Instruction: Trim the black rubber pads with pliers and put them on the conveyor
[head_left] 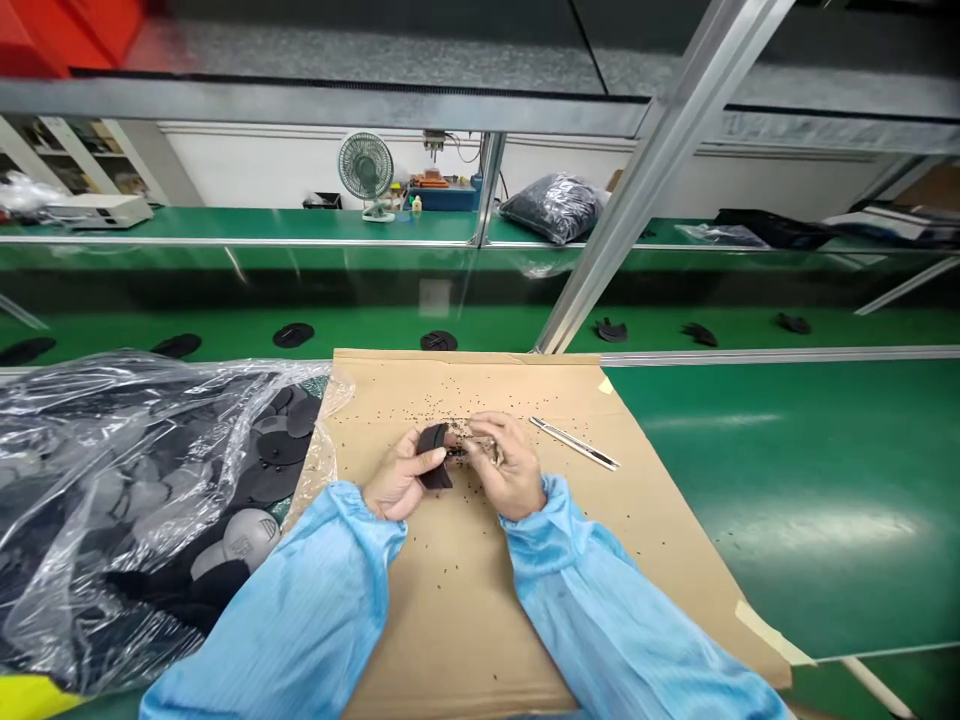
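Note:
My left hand grips a small dark, curved piece, its thumb lying across the front. Close beside it, my right hand has its fingers curled in a pinch around something small with a metallic glint, too hidden to name; a dark tip reaches the piece's right edge. Both hands are above a cardboard sheet scattered with tiny black specks. A slim utility knife lies on the cardboard to the right of my right hand.
At left, a clear plastic bag covers many black and grey pieces. Beyond the cardboard, a green conveyor belt carries several dark pieces. A metal post rises at an angle behind the cardboard. Farther back stand a fan and a stuffed bag.

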